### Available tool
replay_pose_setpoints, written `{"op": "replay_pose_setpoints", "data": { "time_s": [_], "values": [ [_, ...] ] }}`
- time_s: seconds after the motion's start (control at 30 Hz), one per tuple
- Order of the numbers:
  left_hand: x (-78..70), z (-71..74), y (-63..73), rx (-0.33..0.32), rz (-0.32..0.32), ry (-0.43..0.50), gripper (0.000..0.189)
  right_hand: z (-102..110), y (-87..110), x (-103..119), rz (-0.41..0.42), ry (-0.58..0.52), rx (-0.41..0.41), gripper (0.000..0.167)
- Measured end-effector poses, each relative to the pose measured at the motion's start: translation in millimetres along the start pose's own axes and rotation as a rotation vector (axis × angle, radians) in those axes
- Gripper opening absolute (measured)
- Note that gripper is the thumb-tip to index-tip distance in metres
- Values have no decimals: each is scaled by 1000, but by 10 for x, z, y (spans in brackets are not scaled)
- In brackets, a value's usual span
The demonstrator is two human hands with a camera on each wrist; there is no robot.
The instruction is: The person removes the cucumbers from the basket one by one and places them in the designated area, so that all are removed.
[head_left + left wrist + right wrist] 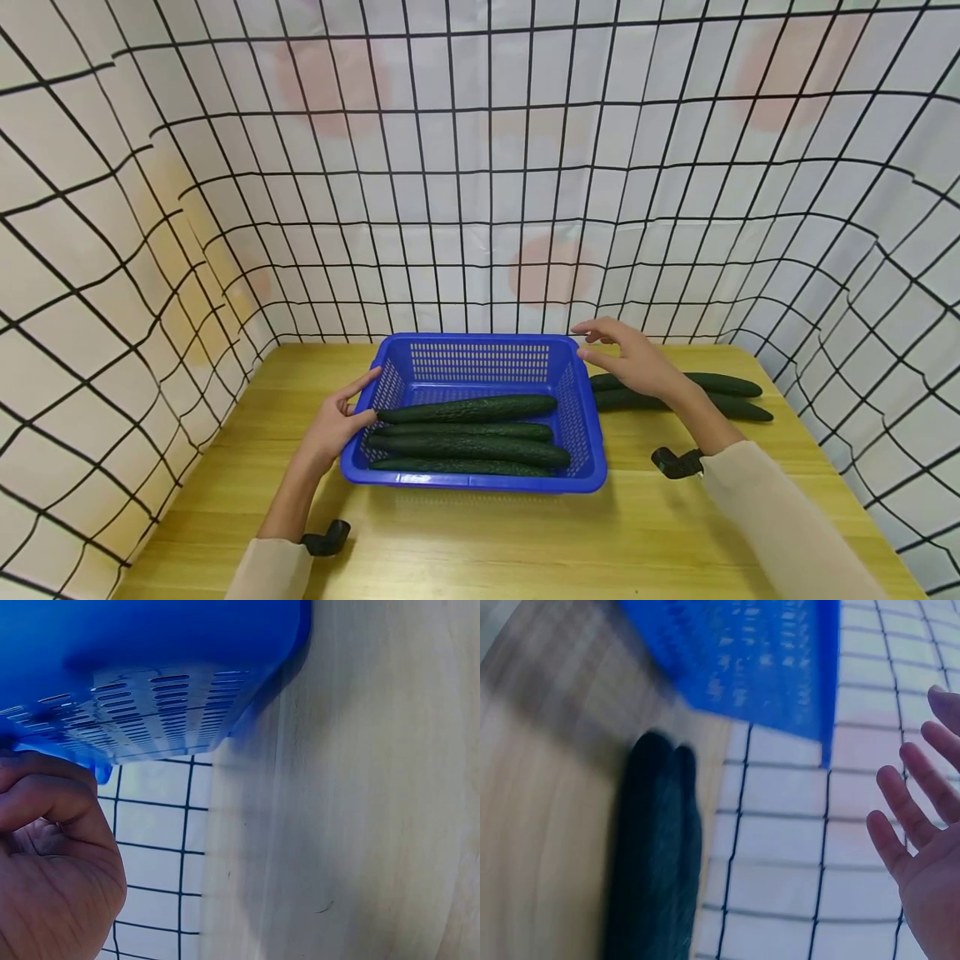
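Note:
A blue plastic basket with slotted walls stands mid-table, and several long dark-green cucumbers lie lengthwise inside it. At the basket's left rim, my left hand holds on with thumb and fingers; its curled fingers show against the rim in the left wrist view. My right hand hovers by the far right corner of the basket, fingers apart and nothing in them. Below that hand, two more cucumbers lie side by side on the table, partly hidden by the hand and forearm.
The wooden table runs up to a white cloth wall with a black grid, which also encloses the left and right sides. Small black devices are worn at both wrists.

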State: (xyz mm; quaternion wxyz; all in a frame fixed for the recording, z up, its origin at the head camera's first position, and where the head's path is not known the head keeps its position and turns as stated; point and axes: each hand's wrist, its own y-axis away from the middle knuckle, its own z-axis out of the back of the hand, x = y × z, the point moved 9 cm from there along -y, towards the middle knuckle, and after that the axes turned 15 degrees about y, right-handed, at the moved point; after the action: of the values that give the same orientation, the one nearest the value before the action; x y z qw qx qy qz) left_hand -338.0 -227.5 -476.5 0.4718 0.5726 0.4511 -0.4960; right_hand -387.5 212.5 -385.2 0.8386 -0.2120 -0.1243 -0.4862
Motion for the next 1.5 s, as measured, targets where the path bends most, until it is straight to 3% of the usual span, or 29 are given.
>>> {"op": "replay_pose_setpoints", "data": {
  "time_s": [0.3, 0.6, 1.0, 1.27, 1.5],
  "values": [
    [-8, -7, -9, 7, -4, -6, 76, -23, -225, 444, 83, -26, 11, 48],
    [-37, -9, 7, -3, -12, -49, 77, -164, -386, 747, 128, -71, 47, 46],
    [-59, -24, 32, 7, -13, -39, 77, -336, -542, 1001, 155, -62, 84, 46],
    [-22, 15, 17, -23, -5, -46, 75, -640, -654, 1087, 170, -47, 154, 50],
    [-23, 8, 3, -12, -16, -56, 75, -921, -708, 1106, 162, 6, 225, 54]
  ]
}}
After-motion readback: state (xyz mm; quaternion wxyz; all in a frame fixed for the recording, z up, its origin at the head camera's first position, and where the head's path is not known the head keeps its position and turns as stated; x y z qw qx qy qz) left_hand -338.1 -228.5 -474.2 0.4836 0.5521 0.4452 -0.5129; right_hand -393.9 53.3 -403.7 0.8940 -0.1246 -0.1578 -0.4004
